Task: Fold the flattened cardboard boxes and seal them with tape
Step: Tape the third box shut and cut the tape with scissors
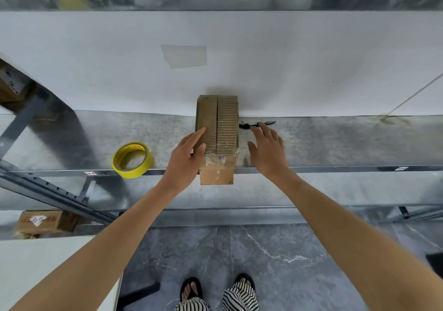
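A small brown cardboard box [217, 128] stands on the metal shelf [311, 142], its two top flaps folded down with a seam between them. Clear tape shows on its near face. My left hand [189, 152] rests on the box's left top edge, fingers straight and thumb on the near corner. My right hand [266, 145] hovers just right of the box with fingers spread, holding nothing. A yellow tape roll [131, 160] lies on the shelf to the left of the box.
A black pen-like tool [256, 125] lies on the shelf just beyond my right fingertips. A white wall panel [311, 70] rises behind the box. Another printed carton [40, 222] sits on a lower level at the left. The shelf's front edge runs under the box.
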